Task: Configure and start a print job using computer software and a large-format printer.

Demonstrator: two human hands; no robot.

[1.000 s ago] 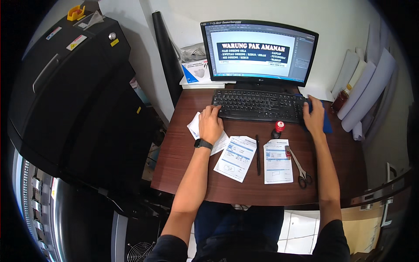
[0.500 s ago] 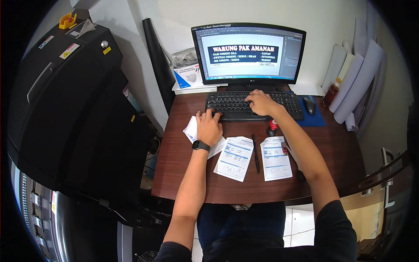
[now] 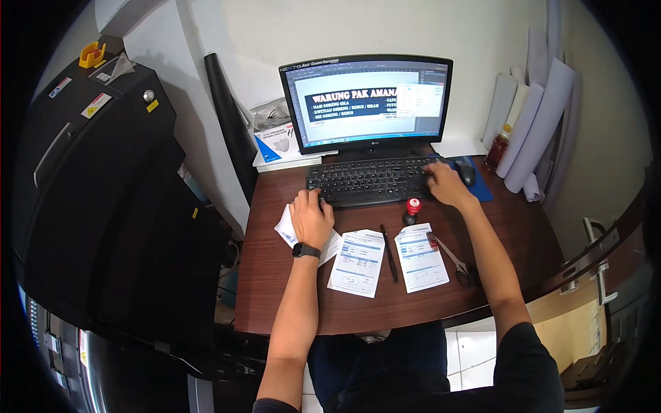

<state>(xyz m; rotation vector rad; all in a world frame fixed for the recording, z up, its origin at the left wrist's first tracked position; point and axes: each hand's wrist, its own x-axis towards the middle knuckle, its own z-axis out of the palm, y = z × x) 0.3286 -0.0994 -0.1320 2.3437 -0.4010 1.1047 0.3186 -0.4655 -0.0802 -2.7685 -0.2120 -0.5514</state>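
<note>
My left hand (image 3: 312, 219) rests at the near left corner of the black keyboard (image 3: 365, 180), fingertips on or just at its edge keys, with a dark watch on the wrist. Over the keyboard's right end is my right hand (image 3: 449, 184), fingers reaching onto the keys there. Neither hand holds anything. Behind the keyboard stands a monitor (image 3: 358, 127) showing a banner design, with a small pale dialog window over its right part. A black mouse (image 3: 466, 174) on a blue pad lies just beyond my right hand. Folded white paper (image 3: 284, 226) sits partly under my left hand.
Two printed forms (image 3: 355, 265) lie in front of the keyboard with a black pen (image 3: 390, 255) between them. A red-topped stamp (image 3: 412, 210) stands nearby, and scissors (image 3: 456, 263) lie by the right form. Paper rolls (image 3: 540, 124) and a red-brown bottle (image 3: 497, 148) stand at right.
My right hand has moved from the keyboard's middle to its right end. A dialog window has appeared on the monitor. The scissors, mostly hidden by my arm before, now show.
</note>
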